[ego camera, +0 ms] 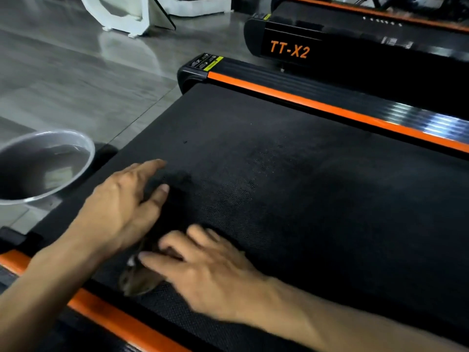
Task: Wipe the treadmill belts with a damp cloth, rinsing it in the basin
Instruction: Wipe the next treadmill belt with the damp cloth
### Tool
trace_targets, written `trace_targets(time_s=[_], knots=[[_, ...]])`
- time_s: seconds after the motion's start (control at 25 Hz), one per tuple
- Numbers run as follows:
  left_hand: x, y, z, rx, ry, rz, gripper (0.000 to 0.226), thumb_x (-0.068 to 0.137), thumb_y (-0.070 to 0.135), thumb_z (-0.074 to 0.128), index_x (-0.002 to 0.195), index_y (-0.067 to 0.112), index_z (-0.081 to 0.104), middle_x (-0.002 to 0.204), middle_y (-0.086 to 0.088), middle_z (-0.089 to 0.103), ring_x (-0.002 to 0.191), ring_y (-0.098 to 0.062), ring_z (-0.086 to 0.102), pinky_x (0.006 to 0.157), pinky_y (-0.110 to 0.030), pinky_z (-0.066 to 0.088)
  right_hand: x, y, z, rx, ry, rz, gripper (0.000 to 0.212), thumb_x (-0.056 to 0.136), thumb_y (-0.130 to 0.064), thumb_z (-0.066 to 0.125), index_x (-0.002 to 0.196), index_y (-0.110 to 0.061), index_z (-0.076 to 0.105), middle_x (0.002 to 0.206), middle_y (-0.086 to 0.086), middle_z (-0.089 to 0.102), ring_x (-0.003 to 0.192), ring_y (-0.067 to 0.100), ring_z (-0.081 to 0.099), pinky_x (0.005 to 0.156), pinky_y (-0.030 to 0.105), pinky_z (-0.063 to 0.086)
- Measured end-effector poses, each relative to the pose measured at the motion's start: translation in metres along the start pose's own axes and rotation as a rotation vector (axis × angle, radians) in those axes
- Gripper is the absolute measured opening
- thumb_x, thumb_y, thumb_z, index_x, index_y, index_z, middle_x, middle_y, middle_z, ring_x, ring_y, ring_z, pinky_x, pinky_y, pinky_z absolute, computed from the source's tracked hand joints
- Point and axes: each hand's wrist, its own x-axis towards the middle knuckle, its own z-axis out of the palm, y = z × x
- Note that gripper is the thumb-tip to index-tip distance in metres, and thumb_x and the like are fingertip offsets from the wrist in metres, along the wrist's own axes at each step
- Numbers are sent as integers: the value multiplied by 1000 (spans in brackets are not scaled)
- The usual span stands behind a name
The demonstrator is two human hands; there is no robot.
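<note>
Left, clear basin (76, 146) w/ water, beside belt (291, 186).

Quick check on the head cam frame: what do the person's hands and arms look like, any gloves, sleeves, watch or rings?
Both are bare. The left hand and right hand wear no gloves, and both forearms show uncovered to the frame edge, so no sleeves are in view. No watch, wristband or ring is visible on either side. The right hand's fingers are motion-blurred, so a thin ring there can't be fully ruled out.
</note>
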Motion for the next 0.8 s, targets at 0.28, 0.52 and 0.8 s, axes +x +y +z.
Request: trace_targets(time_s=[0.28, 0.52, 0.8], knots=[[-25, -2, -12, 92, -94, 9, 53, 90, 41, 52, 141, 32, 45, 141, -3, 52, 128, -29, 49, 102, -54, 43, -34, 216, -88, -312, 364, 1068, 36, 96, -19, 49, 132, -17, 52, 126, 15, 46, 108, 38, 47, 82, 41, 44], [-14, 6, 3, 141, -123, 41, 51, 92, 33, 52, 143, 29, 44, 140, -6, 52, 130, -30, 46, 103, -51, 42, -26, 32, -21, -137, 119, 337, 45, 89, -16, 57, 132, -26, 48, 118, 4, 46, 91, 26, 47, 69, 36, 48], [-28, -8, -11, 135, -77, 52, 47, 92, 33, 54, 139, 27, 49, 135, -4, 56, 126, -29, 51, 98, -51, 46, 2, 85, -29, -261, 140, 176, 49, 85, -13, 61, 132, -26, 54, 114, 6, 53, 87, 27, 50, 72, 37, 50]])
